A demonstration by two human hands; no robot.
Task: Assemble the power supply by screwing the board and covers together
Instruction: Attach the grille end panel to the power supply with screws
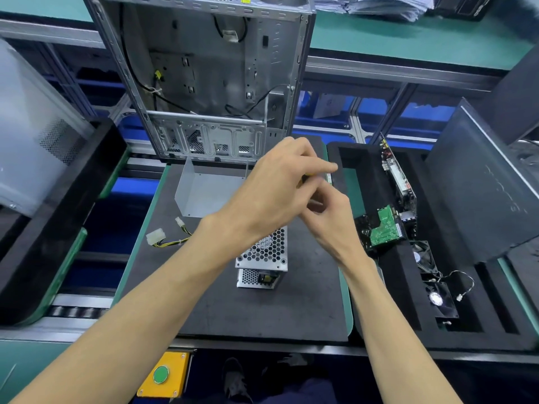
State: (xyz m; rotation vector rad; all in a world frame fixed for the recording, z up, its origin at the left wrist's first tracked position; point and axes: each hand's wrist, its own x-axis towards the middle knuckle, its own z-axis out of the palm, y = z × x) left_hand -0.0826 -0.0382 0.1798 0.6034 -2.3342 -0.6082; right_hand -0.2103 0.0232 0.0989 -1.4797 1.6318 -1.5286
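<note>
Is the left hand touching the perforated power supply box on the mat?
Apart. In the head view, the left hand is raised, meeting the right hand, above the power supply box standing on the mat.

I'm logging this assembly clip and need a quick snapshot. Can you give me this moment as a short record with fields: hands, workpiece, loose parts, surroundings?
left hand: left hand raised over the mat, fingers curled round a yellow-and-black handled tool, mostly hidden
right hand: right hand meets the left; what its fingers pinch cannot be told
workpiece: perforated silver metal power supply box on the black foam mat, untouched
loose parts: bent grey sheet-metal cover behind it; white connectors on yellow-black wires to its left
surroundings: open silver computer case; green circuit board in the black foam tray
</note>
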